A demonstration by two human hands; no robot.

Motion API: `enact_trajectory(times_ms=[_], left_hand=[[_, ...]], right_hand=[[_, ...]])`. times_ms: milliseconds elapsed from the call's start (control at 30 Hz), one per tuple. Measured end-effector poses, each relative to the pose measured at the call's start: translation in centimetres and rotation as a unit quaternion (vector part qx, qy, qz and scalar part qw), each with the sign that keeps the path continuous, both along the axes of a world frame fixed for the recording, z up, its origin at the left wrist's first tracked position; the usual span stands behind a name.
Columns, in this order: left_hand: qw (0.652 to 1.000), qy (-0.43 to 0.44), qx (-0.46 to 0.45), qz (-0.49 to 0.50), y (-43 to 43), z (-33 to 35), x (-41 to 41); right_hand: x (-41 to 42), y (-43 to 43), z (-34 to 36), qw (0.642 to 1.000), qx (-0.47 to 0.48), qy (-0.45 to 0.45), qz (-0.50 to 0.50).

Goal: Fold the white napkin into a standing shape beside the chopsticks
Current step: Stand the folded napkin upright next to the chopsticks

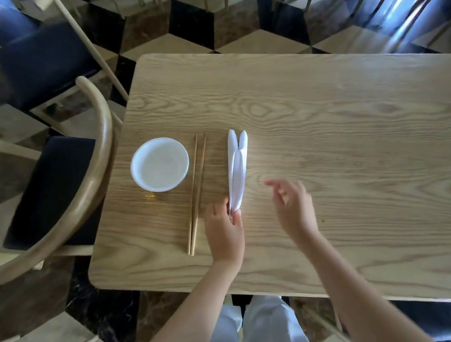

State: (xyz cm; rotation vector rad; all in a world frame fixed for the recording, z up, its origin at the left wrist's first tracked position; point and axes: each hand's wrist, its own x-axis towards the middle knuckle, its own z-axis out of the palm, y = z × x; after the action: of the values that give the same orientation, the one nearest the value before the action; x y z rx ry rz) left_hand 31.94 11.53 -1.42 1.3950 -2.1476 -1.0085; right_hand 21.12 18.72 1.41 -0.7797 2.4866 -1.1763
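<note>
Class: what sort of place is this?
Probably a restaurant dining room: a light wooden table laid with a round white dish, wooden chopsticks and a folded white napkin.

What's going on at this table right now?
A person is setting a place on a wooden table. Their left hand pinches the near end of a folded white napkin, which has two rounded tips at its far end. The right hand hovers open beside it, touching nothing. The chopsticks lie just left of the napkin, with a white dish beyond them.
</note>
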Motion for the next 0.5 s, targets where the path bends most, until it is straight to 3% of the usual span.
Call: enact_trajectory(times_ms=[100, 267, 500], left_hand=[[0.999, -0.011, -0.040, -0.008, 0.6, -0.6, 0.0], [0.999, -0.016, -0.046, 0.015, 0.7, -0.4, -0.5], [0.997, -0.038, -0.051, 0.040, 0.0, -0.5, 1.0]], right_hand=[[-4.9, -3.5, 2.2, 0.991, 0.035, 0.052, 0.116], [-8.4, -8.8, 2.3, 0.921, 0.151, 0.142, 0.329], [-10.0, -11.3, -0.3, 0.895, 0.222, 0.202, 0.331]])
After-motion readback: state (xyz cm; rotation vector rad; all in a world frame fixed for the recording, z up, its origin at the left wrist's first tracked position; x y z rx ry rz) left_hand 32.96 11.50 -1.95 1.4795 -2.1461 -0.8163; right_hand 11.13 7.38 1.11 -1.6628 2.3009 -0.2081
